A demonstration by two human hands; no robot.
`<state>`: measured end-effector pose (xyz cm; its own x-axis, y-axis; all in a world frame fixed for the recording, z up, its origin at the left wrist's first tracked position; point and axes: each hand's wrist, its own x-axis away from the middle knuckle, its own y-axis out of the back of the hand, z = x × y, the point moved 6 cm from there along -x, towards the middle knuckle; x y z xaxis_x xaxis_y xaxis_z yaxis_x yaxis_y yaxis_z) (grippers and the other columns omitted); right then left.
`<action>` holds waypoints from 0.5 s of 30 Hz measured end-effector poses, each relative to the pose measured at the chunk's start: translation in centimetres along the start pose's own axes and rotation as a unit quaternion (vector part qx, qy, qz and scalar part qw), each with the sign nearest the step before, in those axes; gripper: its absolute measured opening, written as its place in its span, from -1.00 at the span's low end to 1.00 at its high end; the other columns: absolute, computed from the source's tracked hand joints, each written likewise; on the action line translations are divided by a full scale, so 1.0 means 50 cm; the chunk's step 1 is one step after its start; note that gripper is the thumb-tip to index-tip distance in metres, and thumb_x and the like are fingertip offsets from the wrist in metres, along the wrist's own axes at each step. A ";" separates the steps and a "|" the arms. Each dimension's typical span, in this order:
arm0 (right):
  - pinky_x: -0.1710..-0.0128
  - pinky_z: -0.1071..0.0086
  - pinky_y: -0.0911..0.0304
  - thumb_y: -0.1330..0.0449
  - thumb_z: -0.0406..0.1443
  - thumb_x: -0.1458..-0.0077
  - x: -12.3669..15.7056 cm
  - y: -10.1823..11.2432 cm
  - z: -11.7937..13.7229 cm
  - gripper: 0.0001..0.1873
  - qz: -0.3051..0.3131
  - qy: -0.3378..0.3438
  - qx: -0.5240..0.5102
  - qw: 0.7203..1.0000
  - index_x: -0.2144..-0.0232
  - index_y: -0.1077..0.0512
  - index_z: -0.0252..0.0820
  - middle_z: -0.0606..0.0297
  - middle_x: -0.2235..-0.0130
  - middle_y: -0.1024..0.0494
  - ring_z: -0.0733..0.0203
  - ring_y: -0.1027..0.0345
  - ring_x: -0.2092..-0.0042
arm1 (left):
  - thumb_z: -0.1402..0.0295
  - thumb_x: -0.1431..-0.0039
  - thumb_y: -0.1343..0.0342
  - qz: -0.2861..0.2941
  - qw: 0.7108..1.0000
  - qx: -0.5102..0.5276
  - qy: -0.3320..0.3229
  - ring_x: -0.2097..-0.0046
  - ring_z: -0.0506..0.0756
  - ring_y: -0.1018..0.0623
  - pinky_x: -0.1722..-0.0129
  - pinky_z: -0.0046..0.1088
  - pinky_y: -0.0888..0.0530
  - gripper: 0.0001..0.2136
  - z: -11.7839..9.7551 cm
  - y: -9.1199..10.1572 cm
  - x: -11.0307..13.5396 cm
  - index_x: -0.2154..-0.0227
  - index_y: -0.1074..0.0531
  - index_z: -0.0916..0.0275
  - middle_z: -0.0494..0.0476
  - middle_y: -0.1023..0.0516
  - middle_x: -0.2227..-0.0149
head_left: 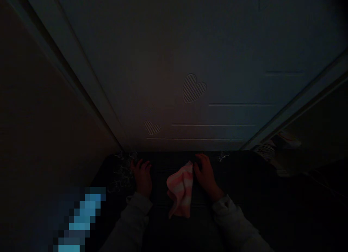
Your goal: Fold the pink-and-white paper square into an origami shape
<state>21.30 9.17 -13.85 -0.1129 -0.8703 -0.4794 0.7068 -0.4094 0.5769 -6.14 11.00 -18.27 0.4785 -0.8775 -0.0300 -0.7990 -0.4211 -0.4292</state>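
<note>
A pink and white striped cloth (pixel 179 188) lies crumpled on a dark surface (pixel 168 237), between my two hands. Just right of the cloth's upper corner is my right hand (pixel 205 174), its fingers stretched forward and the thumb apart from them. Whether the thumb touches the cloth is too dark to tell. My left hand (pixel 143 177) rests with fingers spread on the surface, left of the cloth. Beside its fingertips is a loose cluster of clear, shiny small pieces (pixel 121 176), whose kind I cannot make out.
A pale upright panel (pixel 163 63) with engraved hearts and lines rises behind the surface. More clear pieces (pixel 223 155) lie near its foot. Indistinct items (pixel 285 141) stand at the right. A blue pixelated patch (pixel 84 217) covers the lower left. The scene is very dim.
</note>
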 end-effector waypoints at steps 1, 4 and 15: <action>0.05 0.15 -0.12 0.04 -0.37 0.02 0.000 0.000 0.000 -0.68 0.000 0.000 -0.001 1.000 0.14 -0.21 -0.18 0.14 0.13 -0.24 0.13 -0.12 0.06 | 0.46 0.06 -0.03 -0.002 1.000 0.006 0.001 0.21 -0.02 -0.43 0.20 -0.40 -0.35 -0.48 0.000 0.001 -0.001 0.05 0.01 -0.06 0.08 -0.29 0.11; 0.06 0.17 -0.13 0.04 -0.37 0.02 0.000 0.000 0.000 -0.69 0.006 -0.003 -0.004 1.000 0.15 -0.22 -0.19 0.13 0.13 -0.25 0.13 -0.13 0.07 | 0.44 0.05 -0.02 -0.010 0.999 0.043 0.025 0.26 -0.03 -0.45 0.19 -0.35 -0.35 -0.49 0.003 0.001 -0.008 0.06 0.01 -0.12 0.04 -0.30 0.15; 0.08 0.16 -0.14 0.03 -0.38 0.01 0.000 -0.001 0.001 -0.71 0.017 0.001 -0.014 1.000 0.17 -0.22 -0.17 0.14 0.16 -0.26 0.14 -0.14 0.09 | 0.44 0.04 -0.02 0.022 0.984 0.146 0.096 0.24 -0.02 -0.46 0.05 -0.25 -0.26 -0.58 -0.002 -0.015 -0.028 0.13 -0.09 -0.09 -0.01 -0.35 0.23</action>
<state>21.24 9.19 -13.85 -0.0872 -0.8831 -0.4609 0.7297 -0.3716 0.5739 -6.27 12.53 -17.80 0.3454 -0.9327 0.1038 -0.6658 -0.3215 -0.6734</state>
